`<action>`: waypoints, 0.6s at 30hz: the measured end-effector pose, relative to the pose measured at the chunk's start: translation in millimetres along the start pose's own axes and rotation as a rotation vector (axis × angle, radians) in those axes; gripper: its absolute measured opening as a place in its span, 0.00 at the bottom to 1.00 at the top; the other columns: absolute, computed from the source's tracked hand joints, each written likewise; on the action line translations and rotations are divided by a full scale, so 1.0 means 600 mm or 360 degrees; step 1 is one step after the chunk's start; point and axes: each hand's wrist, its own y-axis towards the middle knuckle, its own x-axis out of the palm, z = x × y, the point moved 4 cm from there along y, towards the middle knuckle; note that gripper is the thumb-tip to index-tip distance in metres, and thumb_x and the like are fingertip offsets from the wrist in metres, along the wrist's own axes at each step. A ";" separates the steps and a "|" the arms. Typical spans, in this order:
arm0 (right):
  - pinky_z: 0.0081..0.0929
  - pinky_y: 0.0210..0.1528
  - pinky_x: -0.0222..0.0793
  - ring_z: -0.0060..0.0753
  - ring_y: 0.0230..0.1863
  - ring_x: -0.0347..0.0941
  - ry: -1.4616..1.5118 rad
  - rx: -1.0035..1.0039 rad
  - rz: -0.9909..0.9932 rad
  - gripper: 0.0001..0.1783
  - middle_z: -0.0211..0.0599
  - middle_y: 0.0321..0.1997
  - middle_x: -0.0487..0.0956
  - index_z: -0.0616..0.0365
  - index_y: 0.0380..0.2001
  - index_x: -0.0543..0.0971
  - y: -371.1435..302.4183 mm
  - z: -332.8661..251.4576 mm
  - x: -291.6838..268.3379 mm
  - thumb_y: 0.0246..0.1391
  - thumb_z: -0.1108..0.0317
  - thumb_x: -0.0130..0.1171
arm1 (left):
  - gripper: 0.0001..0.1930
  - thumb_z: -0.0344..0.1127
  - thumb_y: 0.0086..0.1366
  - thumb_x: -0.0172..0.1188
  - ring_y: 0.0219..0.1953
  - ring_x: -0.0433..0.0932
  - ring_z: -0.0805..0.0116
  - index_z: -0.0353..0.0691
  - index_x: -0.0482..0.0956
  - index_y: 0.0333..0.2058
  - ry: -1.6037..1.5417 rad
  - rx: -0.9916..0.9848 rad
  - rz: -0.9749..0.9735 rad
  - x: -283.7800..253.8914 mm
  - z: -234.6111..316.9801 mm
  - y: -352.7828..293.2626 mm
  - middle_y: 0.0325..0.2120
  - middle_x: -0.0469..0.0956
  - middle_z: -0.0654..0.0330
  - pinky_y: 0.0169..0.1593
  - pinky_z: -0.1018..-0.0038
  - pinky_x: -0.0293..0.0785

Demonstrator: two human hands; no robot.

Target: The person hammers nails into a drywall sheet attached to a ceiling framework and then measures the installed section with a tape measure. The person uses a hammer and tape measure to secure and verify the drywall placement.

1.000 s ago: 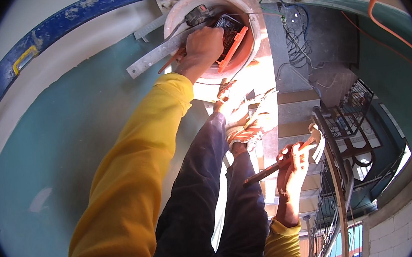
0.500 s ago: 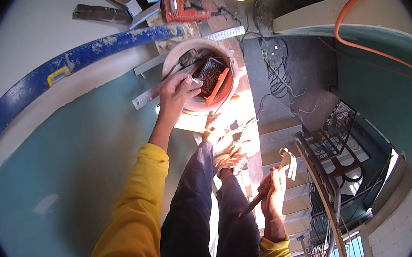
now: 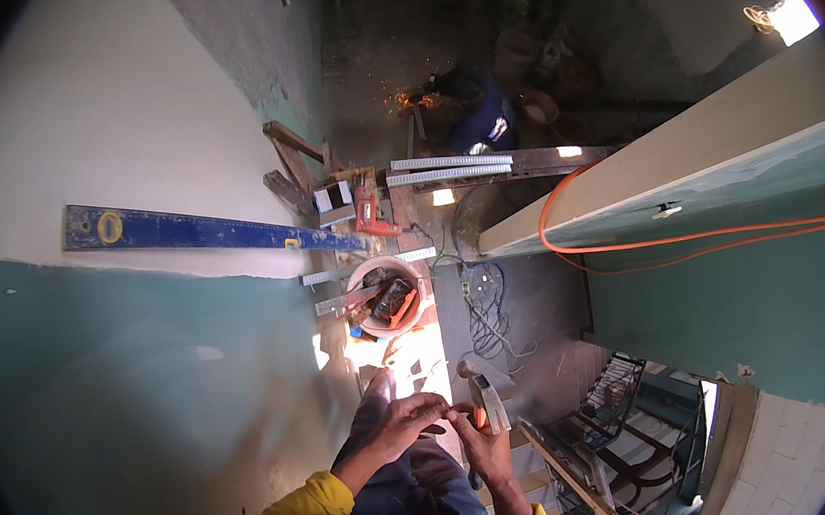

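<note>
My right hand [image 3: 485,451] is closed round a claw hammer [image 3: 492,412], its head sticking up above the fingers and its handle hanging below. My left hand [image 3: 410,423] has come up beside it over my legs. Its fingertips are pinched together, touching or nearly touching my right fingertips; anything between them is too small to make out. Beyond my hands, a round bucket [image 3: 425,301] stands on a plank, holding a dark box [image 3: 392,300] and an orange-handled tool [image 3: 403,311].
A blue spirit level [image 3: 220,242] lies along the left wall's ledge. Near the bucket are a red power drill [image 3: 370,214] and perforated metal strips [image 3: 337,304]. Stairs drop beside a railing [image 3: 582,481] on the right. Below, another person [image 3: 486,114] works amid flying sparks; an orange hose [image 3: 702,235] crosses the right wall.
My left hand has left the bucket and come back to my right hand, which still holds the hammer. The view has tilted up, showing the person and sparks beyond.
</note>
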 end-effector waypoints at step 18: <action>0.22 0.39 0.66 0.20 0.37 0.68 0.0292 -0.0996 -0.0087 0.34 0.25 0.34 0.72 0.61 0.67 0.66 -0.178 -0.271 -0.009 0.60 0.76 0.65 | 0.08 0.33 0.62 0.62 0.25 0.74 0.76 0.40 0.81 0.40 -0.0118 0.0461 -0.0048 0.160 0.280 -0.124 0.25 0.77 0.66 0.28 0.77 0.72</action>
